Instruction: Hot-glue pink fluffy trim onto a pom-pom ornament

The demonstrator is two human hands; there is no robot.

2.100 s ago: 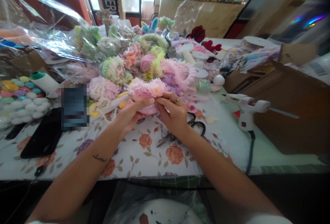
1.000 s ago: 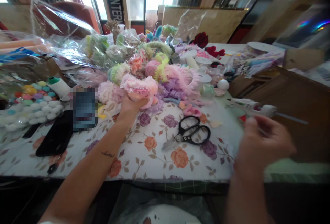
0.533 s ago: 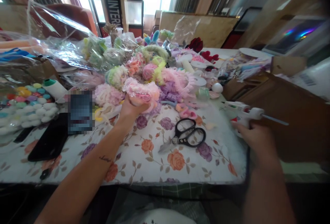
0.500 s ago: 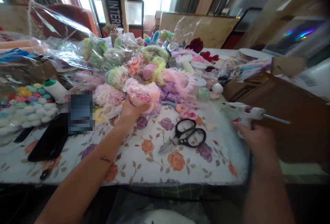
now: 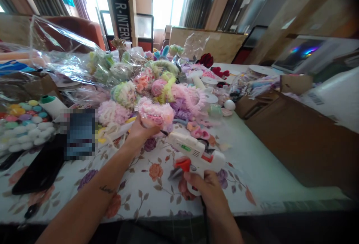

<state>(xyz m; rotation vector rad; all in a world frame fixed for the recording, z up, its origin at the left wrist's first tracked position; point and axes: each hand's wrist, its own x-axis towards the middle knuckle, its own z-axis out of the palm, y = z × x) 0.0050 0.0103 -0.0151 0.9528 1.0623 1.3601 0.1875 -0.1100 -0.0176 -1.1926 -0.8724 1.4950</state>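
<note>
My left hand [image 5: 143, 128] is wrapped round a fluffy pink piece [image 5: 156, 112] above the floral cloth. In my right hand [image 5: 200, 186] is a white glue gun [image 5: 196, 150] with a red trigger, held by its handle. The gun's dark nozzle points left and lies close to the lower right of the pink piece; whether they touch I cannot tell. Behind and below the gun, black-handled scissors are mostly hidden, with a blade [image 5: 175, 173] showing.
Yarn balls and trims [image 5: 168, 75] are heaped behind my hands. At the left lie a bag of pompoms [image 5: 30, 124], a thread cone [image 5: 53, 107] and a black phone [image 5: 40, 167]. A cardboard box [image 5: 297, 135] stands at the right, on the floral-covered table [image 5: 140, 184].
My right hand has brought the glue gun from the far right to beside the pink piece, over the scissors. My left hand keeps its hold. The view has shifted slightly.
</note>
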